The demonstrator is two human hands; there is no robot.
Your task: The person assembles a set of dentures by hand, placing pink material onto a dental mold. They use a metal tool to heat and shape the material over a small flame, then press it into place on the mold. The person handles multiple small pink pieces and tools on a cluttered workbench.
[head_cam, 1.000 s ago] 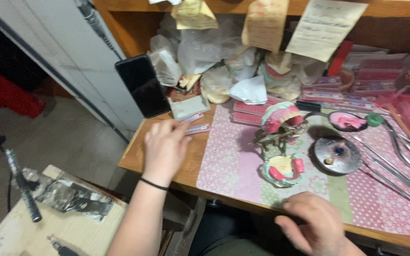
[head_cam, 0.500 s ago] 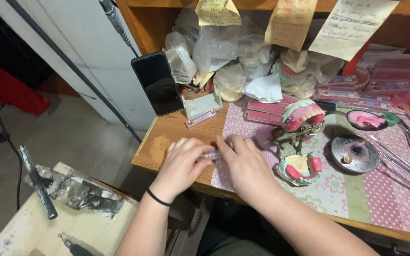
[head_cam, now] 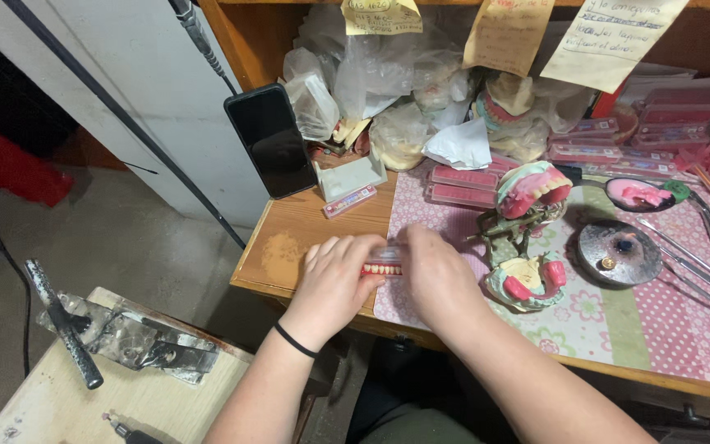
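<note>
**Head view: both hands closed on a small strip of false teeth at the desk edge**

Head view, largest first. Wooden desk [head_cam: 289, 247] across the middle and right of the frame, partly under a pink patterned mat [head_cam: 618, 329]. Upper centre: heap of clear plastic bags [head_cam: 371, 74] with plaster casts inside, paper notes hanging above. Upper left of the desk: dark phone [head_cam: 271, 140] propped upright. Right of centre: metal articulator [head_cam: 527, 238] carrying pink-and-white denture models, round metal dish [head_cam: 618, 251] just beside it, long metal instruments further right. Lower left of the frame: separate small table with a dark rod and crumpled foil.

Centre of the frame, over the desk's front edge where wood meets mat: small card of artificial teeth [head_cam: 384, 265], a short flat strip with a red band and a row of white teeth under a clear cover.

Judged light, stiff and narrow; probably brittle, with teeth liable to pop off if bent or squeezed hard. Smooth plastic, likely a little slippery. Best taken by the two short ends, pinched lightly, faces left untouched.

Left hand [head_cam: 334, 284]: fingers curled close, tips gripping the strip's left end. Right hand [head_cam: 437, 279]: likewise nearly closed, fingertips pinching the right end, palm turned down and hiding part of the strip.
</note>
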